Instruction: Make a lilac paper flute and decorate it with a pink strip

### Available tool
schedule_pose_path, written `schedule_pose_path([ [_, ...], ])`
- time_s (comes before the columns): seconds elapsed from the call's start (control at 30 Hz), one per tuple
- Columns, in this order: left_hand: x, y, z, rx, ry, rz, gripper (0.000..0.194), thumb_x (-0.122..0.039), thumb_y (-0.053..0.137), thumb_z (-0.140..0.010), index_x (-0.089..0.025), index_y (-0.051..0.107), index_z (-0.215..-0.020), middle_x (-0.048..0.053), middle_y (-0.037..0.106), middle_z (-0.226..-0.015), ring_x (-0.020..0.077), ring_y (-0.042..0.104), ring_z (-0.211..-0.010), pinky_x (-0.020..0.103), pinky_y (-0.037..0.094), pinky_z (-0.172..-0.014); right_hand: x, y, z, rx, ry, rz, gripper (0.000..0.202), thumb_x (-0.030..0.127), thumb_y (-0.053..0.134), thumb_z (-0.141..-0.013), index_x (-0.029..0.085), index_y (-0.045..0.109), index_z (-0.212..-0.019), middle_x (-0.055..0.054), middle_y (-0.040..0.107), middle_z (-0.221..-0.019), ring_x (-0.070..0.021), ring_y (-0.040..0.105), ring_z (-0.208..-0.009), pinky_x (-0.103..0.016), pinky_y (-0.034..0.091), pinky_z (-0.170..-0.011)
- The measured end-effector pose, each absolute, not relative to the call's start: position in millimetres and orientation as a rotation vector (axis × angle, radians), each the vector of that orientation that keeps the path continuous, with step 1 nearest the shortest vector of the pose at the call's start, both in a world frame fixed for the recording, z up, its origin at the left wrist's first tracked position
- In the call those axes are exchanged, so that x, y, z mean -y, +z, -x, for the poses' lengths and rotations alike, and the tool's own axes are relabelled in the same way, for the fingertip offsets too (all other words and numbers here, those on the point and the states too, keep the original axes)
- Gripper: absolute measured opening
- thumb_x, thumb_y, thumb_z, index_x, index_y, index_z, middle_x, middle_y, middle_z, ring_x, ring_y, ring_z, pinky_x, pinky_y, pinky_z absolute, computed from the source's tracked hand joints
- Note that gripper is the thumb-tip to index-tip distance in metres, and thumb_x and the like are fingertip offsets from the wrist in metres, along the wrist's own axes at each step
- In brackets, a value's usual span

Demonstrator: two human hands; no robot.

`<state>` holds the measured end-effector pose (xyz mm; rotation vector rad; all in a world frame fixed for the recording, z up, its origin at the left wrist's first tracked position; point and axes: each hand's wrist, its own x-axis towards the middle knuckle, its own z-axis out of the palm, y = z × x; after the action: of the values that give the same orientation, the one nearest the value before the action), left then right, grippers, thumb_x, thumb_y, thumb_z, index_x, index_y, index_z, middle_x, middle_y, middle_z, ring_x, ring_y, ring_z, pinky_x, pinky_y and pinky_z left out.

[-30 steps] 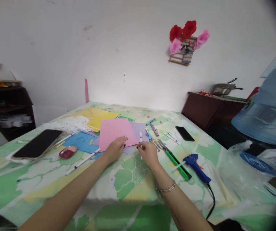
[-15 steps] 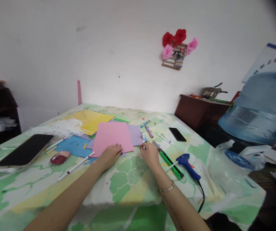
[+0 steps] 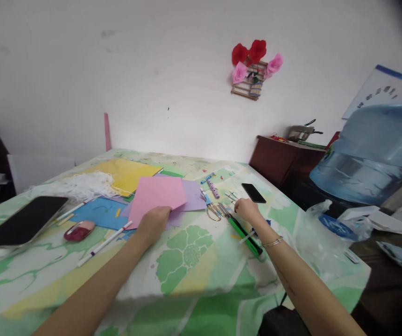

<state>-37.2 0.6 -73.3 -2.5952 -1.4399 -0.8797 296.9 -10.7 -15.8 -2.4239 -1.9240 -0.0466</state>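
Observation:
My left hand (image 3: 154, 223) is closed on the near right corner of a pink sheet of paper (image 3: 158, 195), which is bent slightly upward there. Purple paper (image 3: 193, 196) lies under it. My right hand (image 3: 248, 210) has its fingers curled beside thin white sticks (image 3: 232, 196); what is between the fingertips, if anything, is hidden. Scissors (image 3: 215, 212) lie to the left of that hand. Below it is a green utility knife (image 3: 241, 232). The blue glue gun (image 3: 268, 225) is mostly covered by my right forearm.
A large phone (image 3: 24, 221), a red and pink mouse-shaped object (image 3: 79, 230), a white pen (image 3: 104, 244), blue paper (image 3: 97, 212), white string (image 3: 85, 184) and yellow paper (image 3: 123, 172) occupy the left. At right are a smaller phone (image 3: 253, 192), plastic bag (image 3: 318, 247) and water jug (image 3: 369, 154).
My right hand has moved right, from beside the scissors to the white sticks, uncovering the scissors. My left hand has gone from resting on the pink paper to gripping its raised corner.

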Motion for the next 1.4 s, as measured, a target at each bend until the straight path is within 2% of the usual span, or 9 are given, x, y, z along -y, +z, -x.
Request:
schedule_pose_path([
  [0.1, -7, -68, 48, 1.565, -1.246, 2.352, 0.026, -0.020, 0.035, -0.089, -0.016, 0.061, -0.093, 0.011, 0.068, -0.094, 0.0228, 0.062, -0.091, 0.035, 0.047, -0.083, 9, -20, -301, 1.967, -0.002, 2.383, 0.022, 0.034, 0.056, -0.088, 0.014, 0.062, -0.095, -0.005, 0.065, -0.097, -0.0164, 0.061, -0.089, -0.037, 0.050, -0.080],
  [0.2, -12, -61, 58, 1.733, -1.571, 2.049, 0.023, -0.023, 0.038, -0.088, -0.016, 0.059, -0.093, 0.009, 0.068, -0.090, 0.0204, 0.063, -0.082, 0.032, 0.048, -0.077, 7, -19, -301, 1.973, -0.014, 2.297, 0.012, 0.024, 0.060, -0.083, 0.016, 0.069, -0.084, -0.007, 0.069, -0.090, -0.0178, 0.063, -0.088, -0.031, 0.046, -0.080],
  [0.33, -7, -56, 59, 1.751, -1.780, 1.876, 0.021, -0.025, 0.039, -0.090, -0.015, 0.056, -0.095, 0.007, 0.065, -0.089, 0.0188, 0.062, -0.080, 0.032, 0.049, -0.074, 8, -7, -293, 1.929, -0.085, 2.162, 0.018, 0.016, 0.057, -0.078, 0.019, 0.074, -0.082, -0.008, 0.072, -0.091, -0.0204, 0.063, -0.091, -0.026, 0.041, -0.078],
  [0.47, 3, -60, 43, 1.570, -1.694, 2.099, 0.017, -0.022, 0.039, -0.090, -0.016, 0.055, -0.094, 0.006, 0.064, -0.092, 0.0192, 0.060, -0.088, 0.034, 0.048, -0.081, 12, 3, -278, 1.895, -0.119, 2.054, 0.023, 0.026, 0.054, -0.081, 0.019, 0.074, -0.088, -0.008, 0.073, -0.092, -0.0197, 0.063, -0.088, -0.024, 0.039, -0.073],
  [0.6, 12, -67, 24, 1.317, -1.524, 2.419, 0.020, -0.020, 0.036, -0.090, -0.018, 0.056, -0.093, 0.007, 0.063, -0.091, 0.0189, 0.058, -0.090, 0.035, 0.047, -0.084, 8, -1, -257, 1.943, -0.072, 2.014, 0.032, 0.034, 0.048, -0.085, 0.016, 0.073, -0.076, -0.009, 0.072, -0.076, -0.0182, 0.062, -0.073, -0.025, 0.035, -0.062],
  [0.83, 16, -73, 17, 1.154, -1.351, 2.647, 0.023, -0.018, 0.034, -0.092, -0.016, 0.057, -0.094, 0.009, 0.062, -0.089, 0.0186, 0.057, -0.088, 0.034, 0.048, -0.080, -34, -31, -231, 1.977, -0.013, 2.067, 0.023, 0.029, 0.056, -0.080, 0.014, 0.069, -0.092, -0.012, 0.071, -0.091, -0.0199, 0.063, -0.083, -0.024, 0.035, -0.063],
  [1.17, 21, -71, 17, 1.119, -1.104, 2.793, 0.018, -0.017, 0.040, -0.089, -0.017, 0.058, -0.088, 0.006, 0.063, -0.084, 0.0165, 0.057, -0.080, 0.029, 0.046, -0.072, -76, -46, -219, 1.908, 0.083, 2.132, 0.018, 0.031, 0.062, -0.074, 0.015, 0.070, -0.077, -0.008, 0.070, -0.073, -0.0187, 0.064, -0.075, -0.023, 0.036, -0.057],
  [1.3, 21, -69, 16, 1.132, -0.987, 2.859, 0.018, -0.017, 0.040, -0.089, -0.017, 0.057, -0.087, 0.007, 0.063, -0.085, 0.0174, 0.058, -0.081, 0.030, 0.046, -0.072, -82, -46, -220, 1.842, 0.065, 2.155, 0.010, 0.025, 0.067, -0.069, 0.017, 0.069, -0.075, -0.006, 0.070, -0.074, -0.0167, 0.063, -0.074, -0.022, 0.036, -0.057],
  [1.4, 21, -68, 18, 1.176, -1.031, 2.877, 0.015, -0.018, 0.044, -0.086, -0.016, 0.055, -0.096, 0.009, 0.063, -0.092, 0.0196, 0.058, -0.086, 0.033, 0.048, -0.075, -83, -45, -219, 1.791, 0.028, 2.156, 0.012, 0.025, 0.067, -0.072, 0.015, 0.067, -0.078, -0.005, 0.069, -0.078, -0.0155, 0.062, -0.074, -0.024, 0.040, -0.061],
])
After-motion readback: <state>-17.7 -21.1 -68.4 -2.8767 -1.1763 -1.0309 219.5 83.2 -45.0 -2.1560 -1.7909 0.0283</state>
